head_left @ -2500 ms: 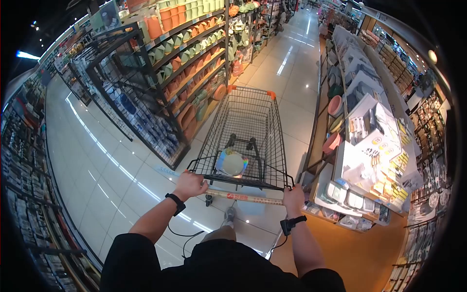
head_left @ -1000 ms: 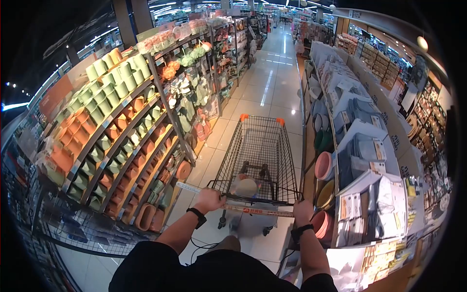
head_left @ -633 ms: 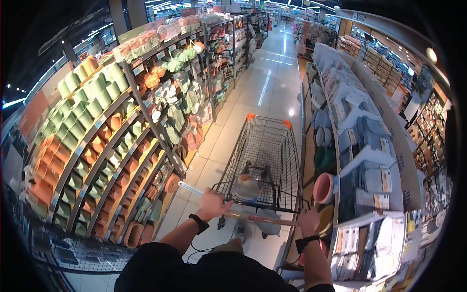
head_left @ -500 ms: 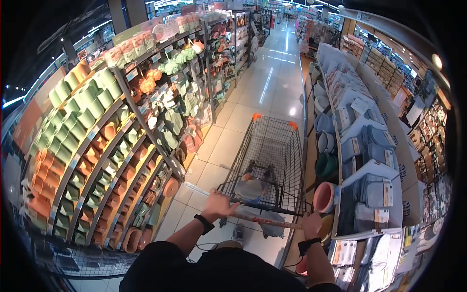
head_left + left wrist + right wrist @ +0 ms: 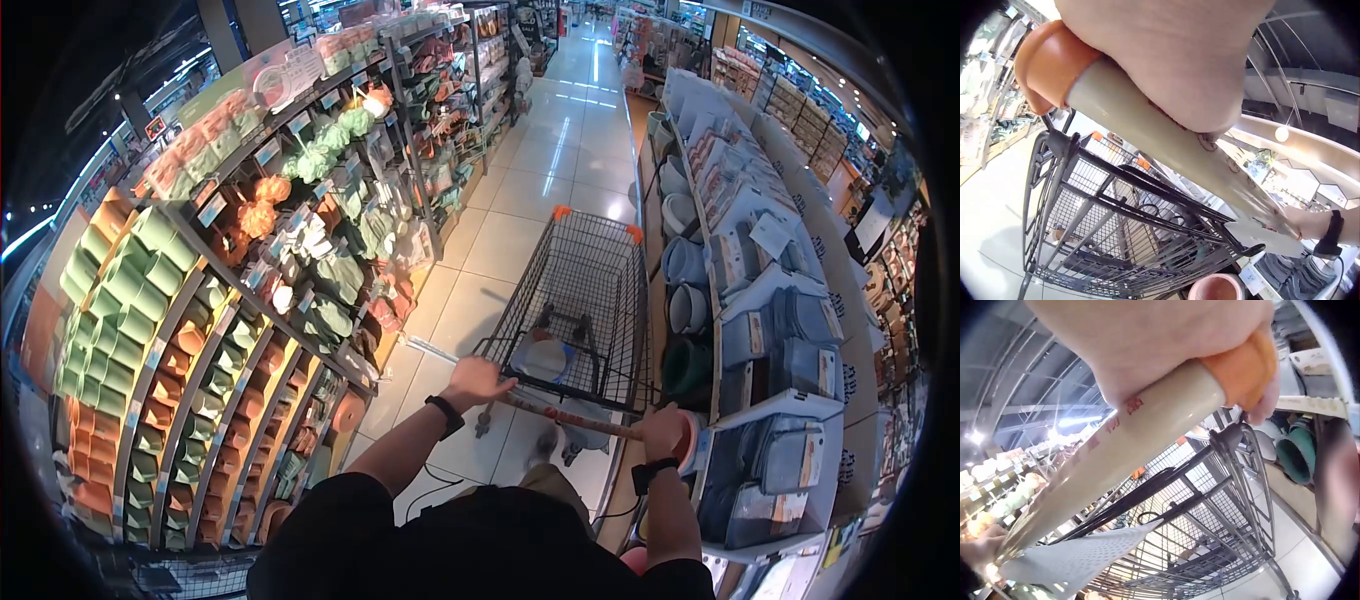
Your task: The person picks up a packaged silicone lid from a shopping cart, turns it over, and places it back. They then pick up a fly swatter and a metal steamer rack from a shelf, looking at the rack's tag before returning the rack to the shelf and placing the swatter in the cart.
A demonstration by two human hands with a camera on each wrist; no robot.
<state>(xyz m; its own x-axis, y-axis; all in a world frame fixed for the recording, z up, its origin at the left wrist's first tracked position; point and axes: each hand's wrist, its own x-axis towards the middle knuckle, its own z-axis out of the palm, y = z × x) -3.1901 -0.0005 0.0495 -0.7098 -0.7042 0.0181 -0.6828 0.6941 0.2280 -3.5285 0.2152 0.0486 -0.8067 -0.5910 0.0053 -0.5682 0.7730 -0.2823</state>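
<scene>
Both hands are on the handle (image 5: 575,419) of a black wire shopping cart (image 5: 560,262), which has orange front corners. My left hand (image 5: 473,382) grips the handle's left end, its thumb lying along the bar; in the left wrist view the palm covers the bar beside an orange end cap (image 5: 1054,65). My right hand (image 5: 659,432) holds the right end, with fingers wrapped over the orange cap (image 5: 1244,369) in the right wrist view. Inside the cart, near the handle, is a round pale thing (image 5: 543,357) with a colourful edge.
A shelf rack (image 5: 210,370) of green and orange cups and pots runs along the left. On the right, close beside the cart, a low shelf bears pots, a pink pot (image 5: 688,440) and folded grey-blue goods (image 5: 790,455). A tiled aisle (image 5: 545,150) stretches ahead.
The view has swung left, from the rack's end to straight down the aisle. The cart has advanced between the shelves, now close to the right one. Both hands stay on the handle.
</scene>
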